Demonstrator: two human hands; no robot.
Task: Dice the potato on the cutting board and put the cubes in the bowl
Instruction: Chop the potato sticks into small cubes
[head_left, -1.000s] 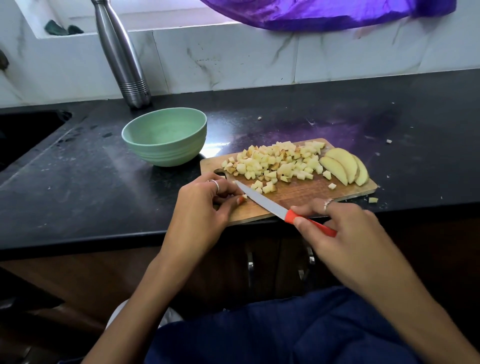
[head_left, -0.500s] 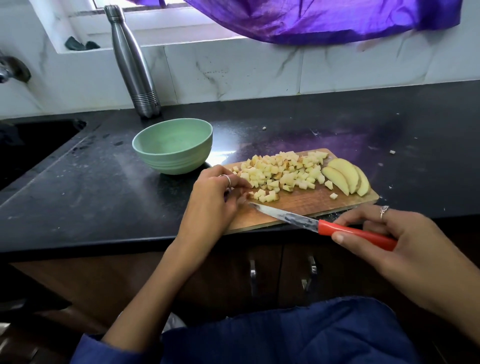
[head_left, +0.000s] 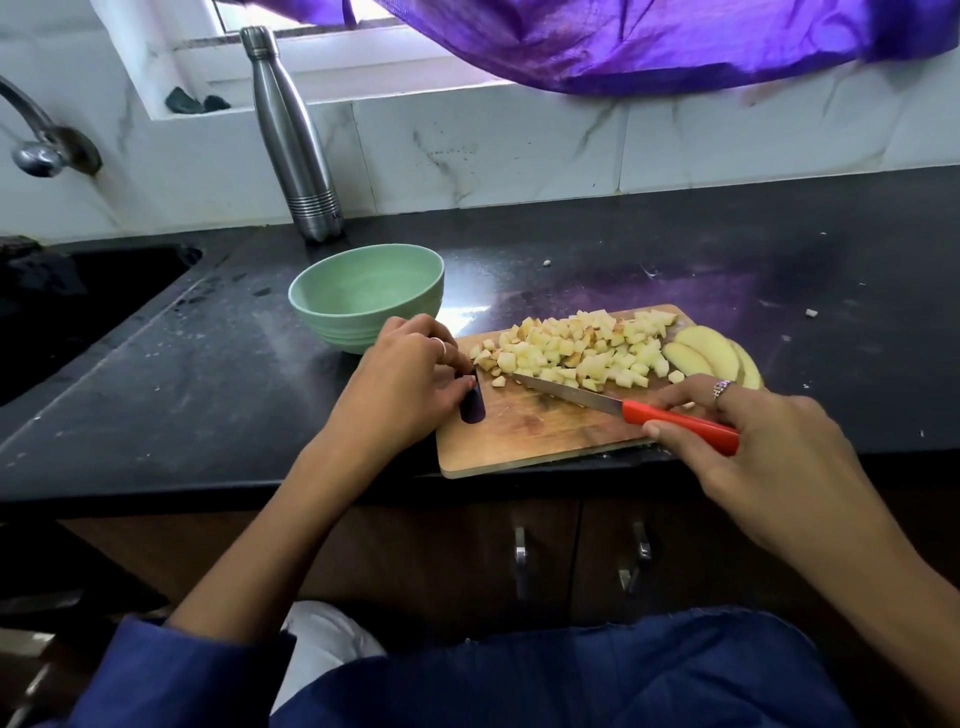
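Since half a second ago, our knife (head_left: 613, 404) has swung in so its blade lies flat against the near edge of the cube pile, and our left hand (head_left: 402, 382) has slid to the board's left end. We grip the one red handle with our right hand (head_left: 748, 441), thumb and fingers curled round it. Our left fingers are curled at the cutting board (head_left: 524, 434) beside its handle slot, and we think they pinch the edge there, though the grip itself is hidden. One heap of potato cubes (head_left: 576, 348), too many to count, lies on the far half of the board, with about three uncut slices (head_left: 714, 353) at its right end. One green bowl (head_left: 366, 296) stands just left of the board, holding no cubes. One steel bottle (head_left: 296, 140) stands behind it on the black counter (head_left: 208, 374).
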